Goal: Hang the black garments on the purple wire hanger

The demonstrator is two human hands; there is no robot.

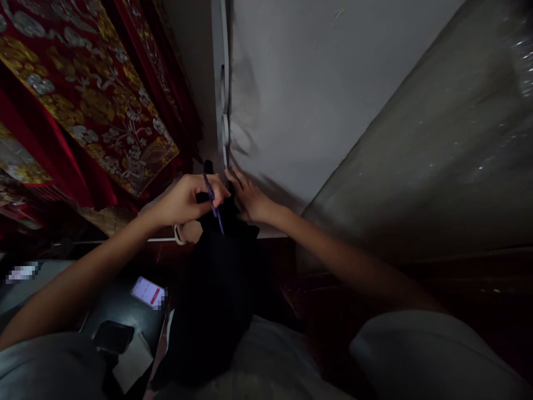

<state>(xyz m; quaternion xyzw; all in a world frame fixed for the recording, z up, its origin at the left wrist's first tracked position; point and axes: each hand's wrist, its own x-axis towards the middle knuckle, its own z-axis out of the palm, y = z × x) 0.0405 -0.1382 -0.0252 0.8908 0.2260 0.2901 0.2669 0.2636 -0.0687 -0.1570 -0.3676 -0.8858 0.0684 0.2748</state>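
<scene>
My left hand (194, 194) is closed, thumb and fingers curled around a thin purple stick-like piece (214, 204). It slants down over black cloth; its kind is not clear in the dim light. The black cloth (216, 283) hangs from between my hands toward my lap. My right hand (250, 199) has its fingers stretched out at the white wall, beside the top of the cloth. Its fingertips are near a pale strip with rounded hooks (225, 130) on the wall. Whether its thumb touches the cloth is hidden.
Red embroidered fabric (120, 111) hangs at upper left. A large plastic-covered panel (425, 144) leans at right. Lower left, a lit phone (149, 293), a dark flat object (113, 336) and a pale card-like piece (133, 362) lie on a dark surface (110, 303).
</scene>
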